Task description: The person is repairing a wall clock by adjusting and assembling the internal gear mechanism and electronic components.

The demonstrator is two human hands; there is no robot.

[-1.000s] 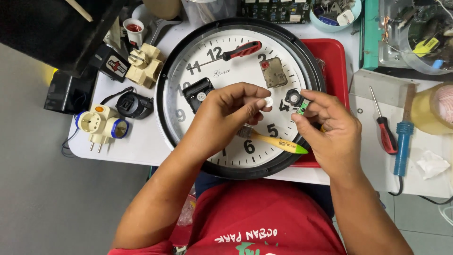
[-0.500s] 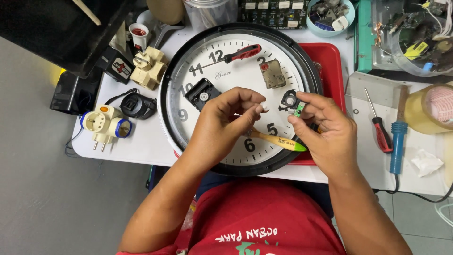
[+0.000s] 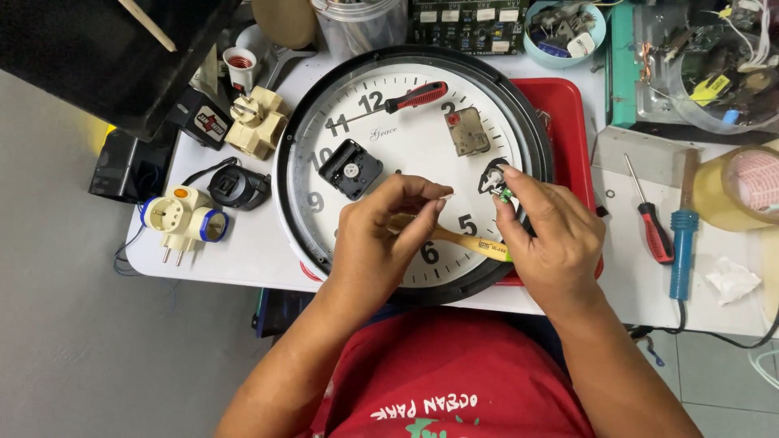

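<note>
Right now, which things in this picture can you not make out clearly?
Head view only:
- Tiny pale part pinched by left hand: too small to identify.
- Small green-and-black part in right hand: mostly hidden by its fingers.
- Yellow-handled tool: both ends covered by the hands.
- Tape roll: cut by right edge.

I note a white worktable (image 3: 251,243) bearing a round black-rimmed wall clock (image 3: 381,146), a red plastic tray (image 3: 568,105) and a cream plug adaptor (image 3: 182,217).
</note>
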